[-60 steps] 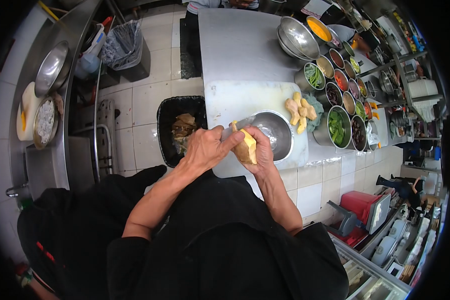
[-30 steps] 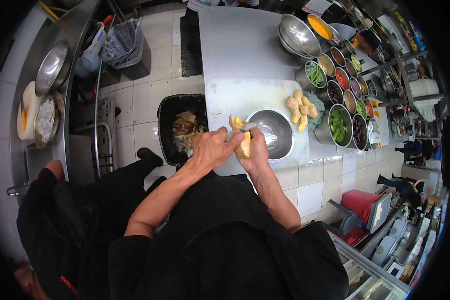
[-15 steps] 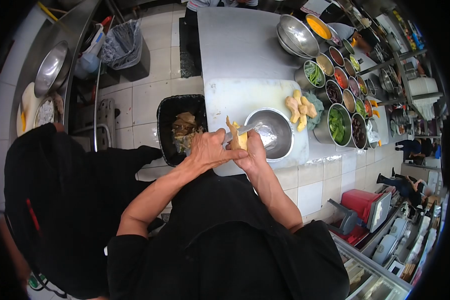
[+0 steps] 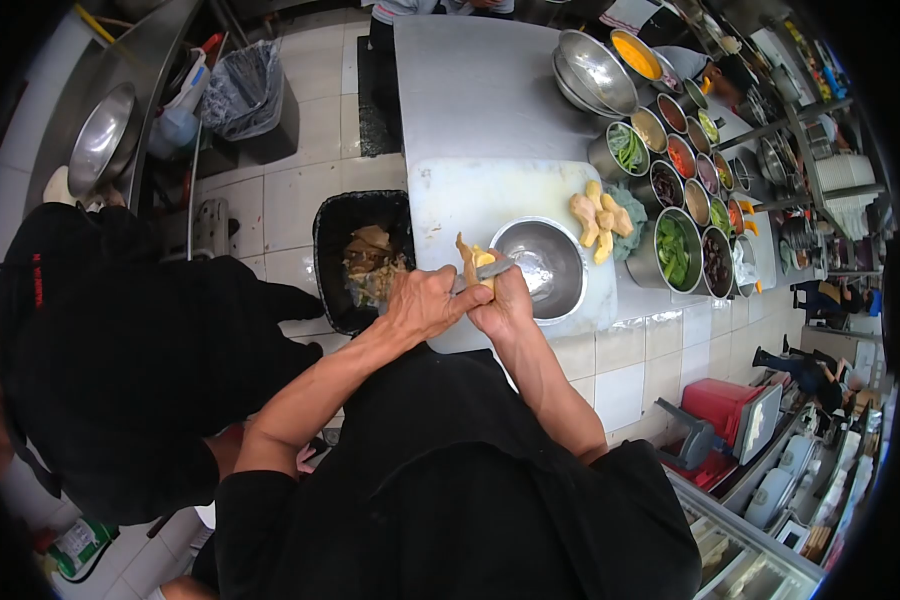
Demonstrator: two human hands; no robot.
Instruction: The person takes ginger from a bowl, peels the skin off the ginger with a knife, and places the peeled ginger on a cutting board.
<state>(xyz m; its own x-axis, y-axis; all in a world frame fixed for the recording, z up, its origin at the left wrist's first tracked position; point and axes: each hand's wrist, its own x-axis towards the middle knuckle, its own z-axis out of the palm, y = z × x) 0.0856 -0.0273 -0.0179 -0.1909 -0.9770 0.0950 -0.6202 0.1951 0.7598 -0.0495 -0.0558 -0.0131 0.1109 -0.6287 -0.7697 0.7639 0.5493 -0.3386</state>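
My left hand (image 4: 422, 303) is closed around a knife whose blade (image 4: 492, 269) points right, across the ginger. My right hand (image 4: 504, 303) grips a piece of ginger (image 4: 482, 256), yellow where bare, with a brown strip of skin standing up on its left side. Both hands meet over the near part of the white cutting board (image 4: 460, 190). Just beyond my right hand sits a steel bowl (image 4: 568, 262) on the board. Several pieces of pale ginger (image 4: 600, 216) lie at the board's right side, by a greenish cloth (image 4: 627, 225).
Left of the board stands a black bin (image 4: 327, 235) holding brown peelings (image 4: 370, 262). Steel containers of cut vegetables (image 4: 675, 250) crowd the table's right side, near stacked steel bowls (image 4: 595, 72). A person in black (image 4: 120, 350) stands close on my left.
My left hand's knife has shifted slightly along the ginger, and its blade now lies flatter across it. The person in black at left has moved farther up in view, toward the side counter.
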